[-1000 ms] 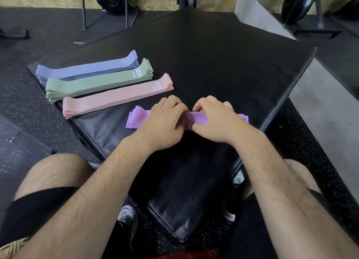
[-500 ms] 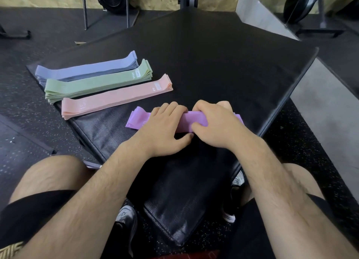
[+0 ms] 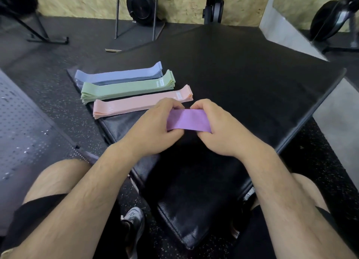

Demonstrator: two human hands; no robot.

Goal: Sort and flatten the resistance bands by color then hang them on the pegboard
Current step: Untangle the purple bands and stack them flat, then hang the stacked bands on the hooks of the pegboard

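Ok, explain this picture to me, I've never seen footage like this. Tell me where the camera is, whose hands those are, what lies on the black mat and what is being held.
There is no machine here: a person works with bare hands. The one camera sits on their head and looks forward and down, so you see their own forearms and knees. On the black mat lie three flattened piles of resistance bands: the blue pile farthest, the green pile in the middle, the pink pile nearest. The left hand and right hand each grip one end of a purple band.
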